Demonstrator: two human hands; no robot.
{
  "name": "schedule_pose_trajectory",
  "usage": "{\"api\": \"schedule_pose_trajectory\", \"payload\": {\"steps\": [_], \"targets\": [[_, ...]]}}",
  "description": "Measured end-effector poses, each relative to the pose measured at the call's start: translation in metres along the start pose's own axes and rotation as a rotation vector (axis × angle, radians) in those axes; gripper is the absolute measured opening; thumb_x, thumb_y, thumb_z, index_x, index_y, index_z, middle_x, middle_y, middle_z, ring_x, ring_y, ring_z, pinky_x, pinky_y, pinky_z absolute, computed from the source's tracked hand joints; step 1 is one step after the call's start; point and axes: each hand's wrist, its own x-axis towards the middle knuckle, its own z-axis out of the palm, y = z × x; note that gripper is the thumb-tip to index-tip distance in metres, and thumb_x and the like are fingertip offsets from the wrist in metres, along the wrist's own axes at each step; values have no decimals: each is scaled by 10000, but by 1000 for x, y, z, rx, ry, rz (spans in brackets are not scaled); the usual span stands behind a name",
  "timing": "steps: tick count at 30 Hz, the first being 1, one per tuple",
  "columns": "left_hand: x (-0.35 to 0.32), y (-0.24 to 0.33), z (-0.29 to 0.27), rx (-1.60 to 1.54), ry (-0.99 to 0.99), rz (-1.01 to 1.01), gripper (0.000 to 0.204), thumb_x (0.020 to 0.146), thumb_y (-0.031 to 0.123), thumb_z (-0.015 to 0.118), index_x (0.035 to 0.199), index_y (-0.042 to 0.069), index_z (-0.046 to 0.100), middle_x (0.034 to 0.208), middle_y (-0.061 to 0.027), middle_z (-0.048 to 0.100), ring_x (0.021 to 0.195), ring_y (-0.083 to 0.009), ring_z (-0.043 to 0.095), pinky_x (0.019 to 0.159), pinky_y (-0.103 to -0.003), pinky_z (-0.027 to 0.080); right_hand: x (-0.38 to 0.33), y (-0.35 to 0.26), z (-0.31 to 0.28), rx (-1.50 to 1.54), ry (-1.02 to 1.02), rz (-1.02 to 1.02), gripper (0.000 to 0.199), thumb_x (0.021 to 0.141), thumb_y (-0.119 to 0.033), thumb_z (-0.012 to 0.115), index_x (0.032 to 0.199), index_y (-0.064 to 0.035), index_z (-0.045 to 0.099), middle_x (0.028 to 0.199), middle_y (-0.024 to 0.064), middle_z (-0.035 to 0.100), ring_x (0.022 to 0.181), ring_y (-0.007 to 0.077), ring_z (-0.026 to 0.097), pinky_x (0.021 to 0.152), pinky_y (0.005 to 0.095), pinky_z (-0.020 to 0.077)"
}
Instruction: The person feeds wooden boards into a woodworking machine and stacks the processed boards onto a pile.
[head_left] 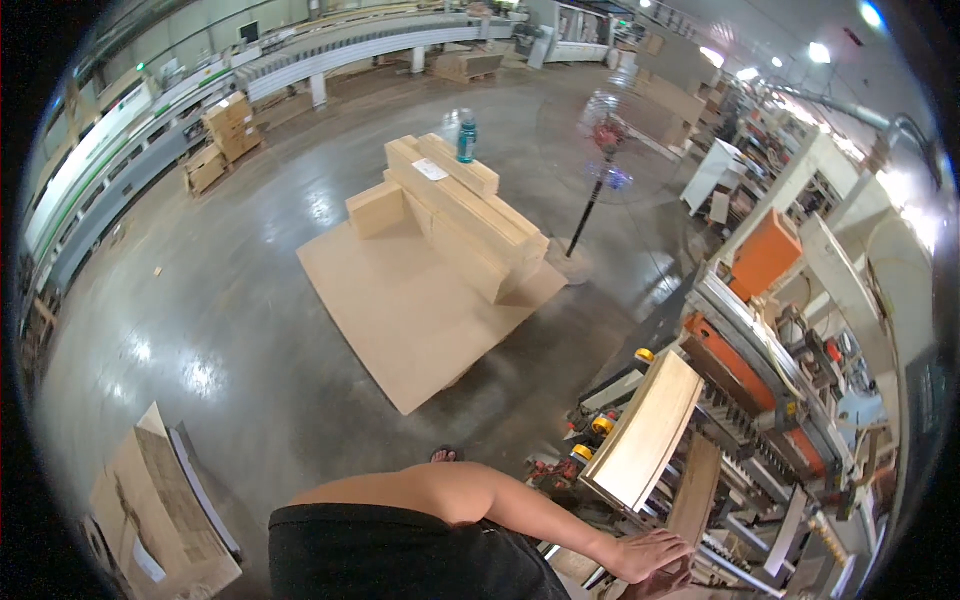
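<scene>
My left arm reaches across to the lower right. At its end my left hand (648,555) is over the near end of a narrow brown wooden board (695,488), its fingers bent over the wood. Just below it, a darker reddish shape at the lower edge may be part of my right hand, but its fingers cannot be made out. Beside the board, a stack of pale wooden strips (645,430) lies slanting on the machine's side. The orange-and-grey machine (735,360) with rollers and rails stands beyond the boards.
A flat brown panel (400,310) on the floor bears stacked pale timber (460,215) and a teal bottle (466,138). Behind it stands a fan on a black pole (588,215). Cardboard (165,500) lies at lower left; boxes (232,127) stand near a long conveyor (360,58).
</scene>
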Motion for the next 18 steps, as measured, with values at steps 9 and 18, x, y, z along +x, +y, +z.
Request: {"api": "schedule_pose_trajectory", "payload": {"steps": [9,18], "targets": [[14,-15,33,316,-166,285,321,802,115,511,1116,107,578,1320,-70,487,1289,-283,399,1080,-643,146,-7,9,-53,163,116,-24,796,703,-288,740,1376,-72,374,1383,173,366,1230,316,420,1012,400,381],[81,36,0,-464,232,495,522,861,170,554,1356,85,415,1324,-141,473,1230,-313,449,1057,-447,323,20,-12,-55,356,96,-246,808,691,-193,741,1385,-59,351,1379,150,378,1229,293,424,1024,383,364]]}}
